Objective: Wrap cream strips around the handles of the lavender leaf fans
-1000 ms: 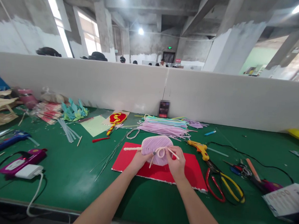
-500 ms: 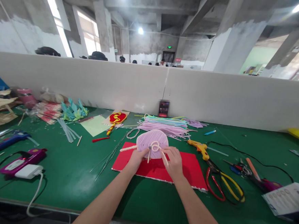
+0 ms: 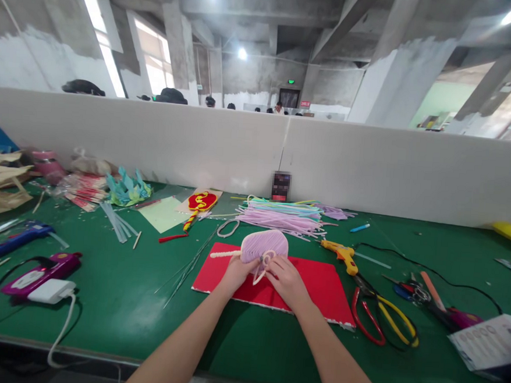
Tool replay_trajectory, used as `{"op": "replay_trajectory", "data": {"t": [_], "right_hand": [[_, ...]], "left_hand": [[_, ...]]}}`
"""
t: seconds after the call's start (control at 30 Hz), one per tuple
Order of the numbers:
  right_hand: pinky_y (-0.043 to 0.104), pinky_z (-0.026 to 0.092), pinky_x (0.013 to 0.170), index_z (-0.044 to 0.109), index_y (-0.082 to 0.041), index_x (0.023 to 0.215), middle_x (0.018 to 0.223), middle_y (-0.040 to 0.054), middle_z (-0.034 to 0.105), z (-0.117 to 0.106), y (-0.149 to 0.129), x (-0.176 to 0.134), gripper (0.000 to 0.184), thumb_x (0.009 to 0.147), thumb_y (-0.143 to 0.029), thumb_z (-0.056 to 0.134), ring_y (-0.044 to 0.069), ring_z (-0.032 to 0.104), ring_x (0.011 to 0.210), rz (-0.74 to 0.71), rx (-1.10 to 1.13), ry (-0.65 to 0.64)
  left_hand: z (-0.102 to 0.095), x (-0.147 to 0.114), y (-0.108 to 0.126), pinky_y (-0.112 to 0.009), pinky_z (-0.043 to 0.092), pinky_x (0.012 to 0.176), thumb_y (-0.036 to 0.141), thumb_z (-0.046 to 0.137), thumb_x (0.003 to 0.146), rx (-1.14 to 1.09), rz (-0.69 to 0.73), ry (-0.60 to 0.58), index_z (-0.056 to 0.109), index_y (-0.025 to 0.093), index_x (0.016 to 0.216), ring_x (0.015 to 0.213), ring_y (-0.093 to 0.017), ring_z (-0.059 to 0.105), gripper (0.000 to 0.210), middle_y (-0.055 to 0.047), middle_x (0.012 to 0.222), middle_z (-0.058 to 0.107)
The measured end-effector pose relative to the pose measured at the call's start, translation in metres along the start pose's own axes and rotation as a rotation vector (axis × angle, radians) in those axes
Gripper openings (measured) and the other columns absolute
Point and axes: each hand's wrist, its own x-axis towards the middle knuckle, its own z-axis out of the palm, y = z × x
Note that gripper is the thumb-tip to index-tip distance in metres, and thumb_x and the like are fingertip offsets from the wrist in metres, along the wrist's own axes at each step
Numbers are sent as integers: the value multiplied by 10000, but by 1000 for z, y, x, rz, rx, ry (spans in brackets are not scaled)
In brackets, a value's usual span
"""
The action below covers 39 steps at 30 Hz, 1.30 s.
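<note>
A lilac fan-shaped piece (image 3: 256, 241) built from rows of pipe cleaner, with a cream edge and a twisted cream handle (image 3: 225, 254) pointing left, is held above a red board (image 3: 323, 284). My left hand (image 3: 236, 275) grips its lower edge, thumb on the front. A cream pipe cleaner (image 3: 257, 281) is curled into a loop on the face of the piece, its tail bent below. Closed on this strand beside the loop are the fingers of my right hand (image 3: 288, 280); the fingertips partly cover it.
Behind the board lies a pile of lilac and mint pipe cleaners (image 3: 280, 218). To the right are a yellow glue gun (image 3: 342, 255), pliers (image 3: 369, 316) and scissors (image 3: 415, 291). A finished red-and-yellow fan (image 3: 202, 201), a purple power strip (image 3: 43, 276) and a blue glue gun (image 3: 20, 242) lie left.
The lilac piece has shifted slightly right and down. My right hand has moved left, close to my left hand, and the cream strand's tail now bends below the piece.
</note>
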Motion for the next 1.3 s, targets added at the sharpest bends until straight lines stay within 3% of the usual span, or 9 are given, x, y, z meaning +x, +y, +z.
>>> {"op": "replay_trajectory", "data": {"t": [0.13,0.3,0.5,0.73,1.0,1.17,1.3], "right_hand": [[379,445,865,554,-215,794,842,43,622,3,-1,-1,100,784,-129,505,190,563,912,11,98,-4],[383,448,837,557,-212,807,831,50,624,1,-6,-1,60,775,-173,524,205,574,883,78,189,-3],[286,469,678,551,-203,790,815,42,617,-5,-9,3,70,805,-247,499,162,578,746,266,395,34],[252,437,537,570,-192,799,639,3,610,-3,-2,2,129,778,-314,531,152,575,584,490,678,78],[271,481,535,565,-193,757,573,-10,602,-7,1,3,156,728,-343,600,138,568,523,592,982,123],[247,432,338,503,-201,724,605,23,654,-9,3,5,226,694,-390,622,174,599,449,717,1154,87],[251,418,314,521,-195,711,605,26,649,-6,5,3,206,701,-375,619,152,558,374,723,1113,159]], "left_hand": [[0,-2,0,-254,464,593,386,596,657,116,7,-52,657,134,689,690,-215,636,261,-53,667,684],[-1,-3,-2,-244,451,604,416,575,670,127,47,-78,665,137,704,693,-207,627,295,-50,678,682],[-1,-5,1,-246,442,599,434,546,692,191,68,-90,658,134,674,685,-207,615,321,-53,665,673],[-1,-8,8,-273,463,673,418,574,676,143,14,-99,671,148,771,789,-236,628,302,-57,769,694],[-1,-11,13,-269,453,695,378,587,655,148,16,-95,679,164,787,814,-236,616,268,-44,816,697],[-2,-13,15,-260,428,606,383,572,656,266,-14,-127,671,159,714,715,-221,604,252,-23,700,676],[-2,-15,16,-269,432,622,402,587,644,276,-32,-117,684,154,734,726,-229,608,281,-28,717,684]]}}
